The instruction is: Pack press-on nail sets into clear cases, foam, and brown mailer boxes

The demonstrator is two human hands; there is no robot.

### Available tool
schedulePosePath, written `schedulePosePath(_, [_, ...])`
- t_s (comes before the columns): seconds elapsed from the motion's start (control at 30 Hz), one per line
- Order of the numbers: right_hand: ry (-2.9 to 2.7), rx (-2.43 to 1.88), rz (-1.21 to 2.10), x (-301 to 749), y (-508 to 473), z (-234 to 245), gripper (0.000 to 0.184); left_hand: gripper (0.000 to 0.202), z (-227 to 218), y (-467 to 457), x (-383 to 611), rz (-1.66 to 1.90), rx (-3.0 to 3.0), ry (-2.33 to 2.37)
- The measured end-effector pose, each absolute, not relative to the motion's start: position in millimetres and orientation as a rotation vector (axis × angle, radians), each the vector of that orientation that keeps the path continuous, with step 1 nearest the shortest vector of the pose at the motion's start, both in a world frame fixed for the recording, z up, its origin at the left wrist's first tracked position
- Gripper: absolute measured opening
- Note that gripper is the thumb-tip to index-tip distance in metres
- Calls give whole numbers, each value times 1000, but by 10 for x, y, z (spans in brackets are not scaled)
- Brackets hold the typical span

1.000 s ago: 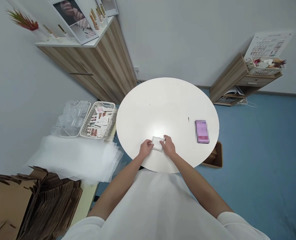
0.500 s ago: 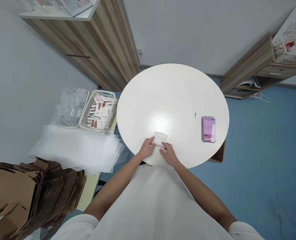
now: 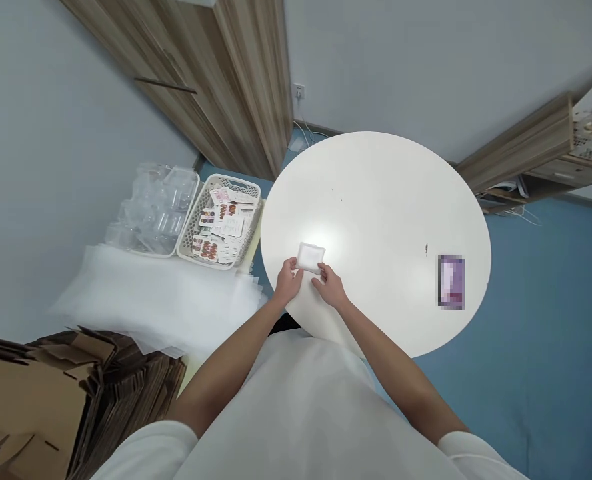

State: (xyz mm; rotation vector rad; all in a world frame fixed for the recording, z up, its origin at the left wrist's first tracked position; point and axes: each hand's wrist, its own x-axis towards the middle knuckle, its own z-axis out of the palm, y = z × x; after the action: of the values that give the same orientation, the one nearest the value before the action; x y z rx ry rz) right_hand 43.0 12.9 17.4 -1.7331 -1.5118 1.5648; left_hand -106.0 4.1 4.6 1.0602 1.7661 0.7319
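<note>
A small square white packet (image 3: 311, 257) is held at the near left part of the round white table (image 3: 396, 180). What is inside it cannot be made out. My left hand (image 3: 288, 283) grips its left side, fingertips at the edge and thumb at the near corner. At the right near corner, the fingers of my right hand (image 3: 330, 287) close on it, with the thumb a little apart below. Whether the packet rests on the tabletop or is slightly raised, I cannot tell.
A blurred purple rectangle (image 3: 451, 282) lies on the table's right. To the left are translucent white sheets (image 3: 161, 293), a white basket (image 3: 186, 240) of printed cards, a basket of clear plastic boxes (image 3: 159, 207) and stacked flattened cardboard (image 3: 31, 393). A wooden cabinet (image 3: 246, 80) stands behind.
My view has turned to the left. Both hands have shifted left across the table with the white packet between them.
</note>
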Motion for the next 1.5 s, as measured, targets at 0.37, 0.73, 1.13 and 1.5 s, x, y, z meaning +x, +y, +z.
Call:
schedulePosePath(0.37, [-1477,-1591,1584,-507,907,14,65,53,-18,664,-1931,755,1100,1795])
schedulePosePath(0.73, [-1576,-1645,1472,-557,889,-3,66,57,-50,681,-1995,731,1277,1761])
schedulePosePath(1.13, [-1418,-1574,1580,-346,654,200,62,65,-7,435,-1896,766,1325,1809])
schedulePosePath(1.5, [-1638,-1337,1634,-31,-116,293,32,51,342,-869,-1522,883,1264,1975])
